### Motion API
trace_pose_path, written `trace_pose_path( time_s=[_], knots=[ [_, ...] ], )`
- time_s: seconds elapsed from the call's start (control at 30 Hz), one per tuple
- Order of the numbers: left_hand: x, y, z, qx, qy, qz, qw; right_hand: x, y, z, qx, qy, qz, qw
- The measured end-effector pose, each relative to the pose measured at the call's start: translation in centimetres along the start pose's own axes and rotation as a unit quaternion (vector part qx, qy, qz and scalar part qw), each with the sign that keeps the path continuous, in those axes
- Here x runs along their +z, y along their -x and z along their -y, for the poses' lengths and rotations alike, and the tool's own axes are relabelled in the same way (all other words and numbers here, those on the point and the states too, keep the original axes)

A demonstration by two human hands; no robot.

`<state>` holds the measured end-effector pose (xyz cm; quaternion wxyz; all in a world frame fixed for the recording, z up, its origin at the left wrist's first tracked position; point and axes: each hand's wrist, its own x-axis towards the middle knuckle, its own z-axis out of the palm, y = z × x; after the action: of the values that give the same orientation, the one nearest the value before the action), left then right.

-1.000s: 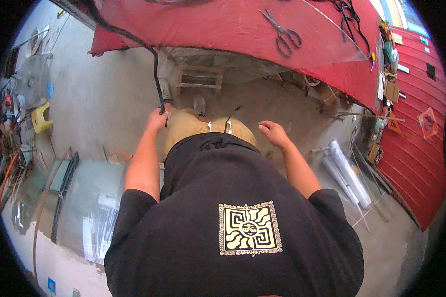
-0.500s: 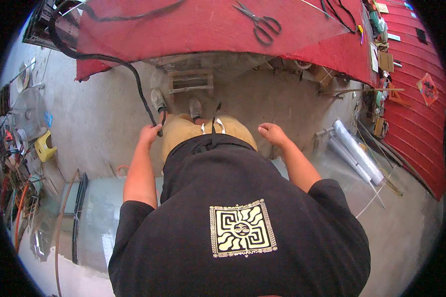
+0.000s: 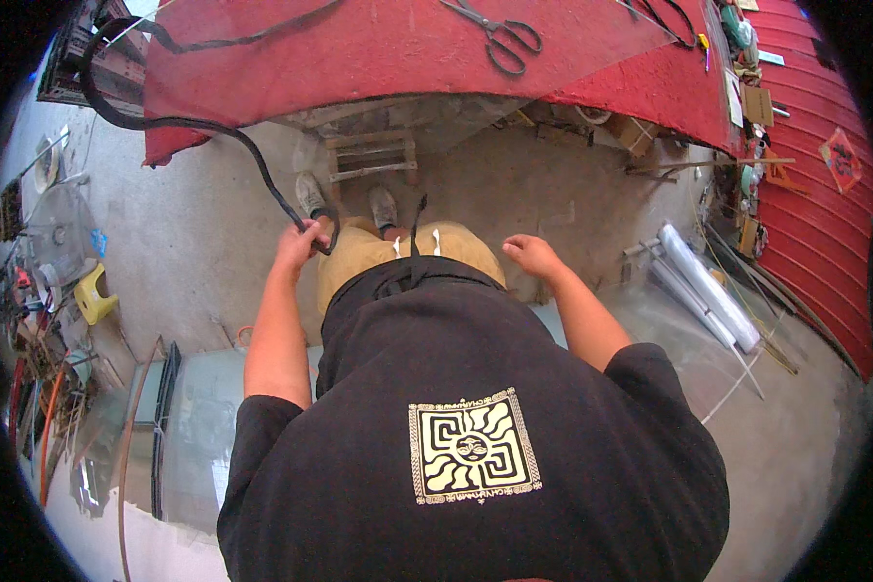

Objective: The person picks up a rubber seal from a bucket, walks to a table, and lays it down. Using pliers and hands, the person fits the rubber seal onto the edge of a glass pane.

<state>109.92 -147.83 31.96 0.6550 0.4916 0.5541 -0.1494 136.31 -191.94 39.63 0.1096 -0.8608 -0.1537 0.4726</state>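
My left hand [image 3: 301, 244] is closed on the end of a long black flexible strip [image 3: 184, 123], beside my left thigh. From there the strip rises, bends in a wide loop at the far left and runs back over the red-covered table [image 3: 291, 85]. A short length curls past my fingers. My right hand [image 3: 533, 254] hangs near my right hip with its fingers curled in, and nothing shows in it. Black-handled scissors [image 3: 493, 25] lie on the tabletop ahead of me, apart from both hands.
Under the table's front edge stands a low wooden frame [image 3: 371, 141], close to my feet. Clear plastic-like rolls [image 3: 708, 291] lie on the floor at right. A yellow stool [image 3: 93, 296] and clutter are at left, with glass-like panes [image 3: 199, 417] leaning lower left.
My left hand has risen slightly, drawing the strip's end up with it, and the end now curls beside the fingers. The view has shifted a little; my right hand stays nearly in place.
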Motion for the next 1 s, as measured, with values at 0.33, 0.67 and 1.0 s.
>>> trace_pose_path(
  time_s=[0.33, 0.67, 1.0],
  knots=[
    [0.5, 1.6, 0.5, 0.032, 0.023, 0.136, 0.990, 0.0, -0.8, -0.2, 0.043, -0.035, 0.025, 0.998],
    [-0.8, 2.8, -0.1, 0.072, 0.188, 0.080, 0.976, 0.4, -1.6, 0.8, 0.003, -0.046, 0.009, 0.999],
    [-1.3, 4.4, 0.1, 0.059, 0.200, 0.037, 0.977, 2.3, -1.4, -1.9, 0.010, -0.067, -0.015, 0.998]
  ],
)
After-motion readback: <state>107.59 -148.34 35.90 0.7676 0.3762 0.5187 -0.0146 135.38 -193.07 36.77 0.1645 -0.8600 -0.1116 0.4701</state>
